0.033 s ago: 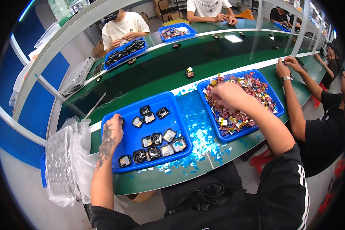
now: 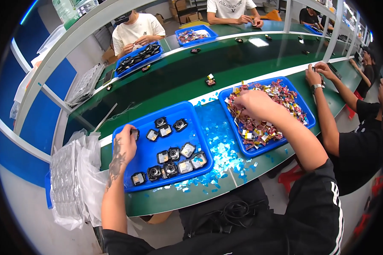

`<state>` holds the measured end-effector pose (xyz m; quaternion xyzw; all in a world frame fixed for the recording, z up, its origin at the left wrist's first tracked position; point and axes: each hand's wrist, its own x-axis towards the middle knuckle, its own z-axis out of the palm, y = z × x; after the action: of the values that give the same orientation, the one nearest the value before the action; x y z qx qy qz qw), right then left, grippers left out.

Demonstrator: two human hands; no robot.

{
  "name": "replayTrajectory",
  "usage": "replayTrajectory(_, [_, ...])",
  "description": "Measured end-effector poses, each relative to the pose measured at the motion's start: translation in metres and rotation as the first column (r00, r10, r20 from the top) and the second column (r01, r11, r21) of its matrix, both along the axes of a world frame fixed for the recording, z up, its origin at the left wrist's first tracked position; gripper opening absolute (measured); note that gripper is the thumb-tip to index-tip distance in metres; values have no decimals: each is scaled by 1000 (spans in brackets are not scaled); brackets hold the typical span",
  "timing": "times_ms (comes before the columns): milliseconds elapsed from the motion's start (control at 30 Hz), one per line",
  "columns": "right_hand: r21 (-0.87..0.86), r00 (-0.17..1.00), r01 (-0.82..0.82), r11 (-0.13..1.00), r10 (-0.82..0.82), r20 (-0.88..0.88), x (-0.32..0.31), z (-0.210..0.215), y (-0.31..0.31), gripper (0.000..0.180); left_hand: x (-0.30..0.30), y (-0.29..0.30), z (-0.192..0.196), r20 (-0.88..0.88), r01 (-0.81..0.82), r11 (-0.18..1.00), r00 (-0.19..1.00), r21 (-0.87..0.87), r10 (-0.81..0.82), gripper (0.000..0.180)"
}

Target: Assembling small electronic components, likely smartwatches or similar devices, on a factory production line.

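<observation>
My left hand [image 2: 124,143] is closed around a black watch case [image 2: 135,134], at the upper left of the near blue tray [image 2: 157,146]. Most of that case is hidden by my fingers. Lying apart in this tray are several black watch cases [image 2: 170,170], some with a round dark disc up, others with a pale face. My right hand [image 2: 257,105] reaches over the right blue tray [image 2: 247,154], fingers bent down into a heap of small red circuit pieces [image 2: 281,100] with yellow and silver bits. Whatever its fingertips pinch is hidden.
Small blue film scraps [image 2: 225,155] litter the bench between both trays. A green belt [image 2: 170,85] runs beyond, carrying a small part [image 2: 210,80]. Clear plastic trays [image 2: 66,182] stack at left. Co-workers sit opposite and at right; one's hands [image 2: 317,74] are near my right tray.
My left hand has turned very slightly, so a bit more of the black watch case shows. The right hand remains over the heap.
</observation>
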<state>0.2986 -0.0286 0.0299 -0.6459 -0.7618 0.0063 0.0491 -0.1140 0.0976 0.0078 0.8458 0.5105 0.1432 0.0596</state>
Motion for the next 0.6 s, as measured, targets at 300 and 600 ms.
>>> replayTrajectory(300, [4,994,-38,999,38,-104,6,11,-2,9,62,-62,30,891,588,683,394,-434,227,31])
replayTrajectory(600, [295,881,152,943,6,-473,6,10,-23,12,80,-85,13,881,717,513,366,-473,300,32])
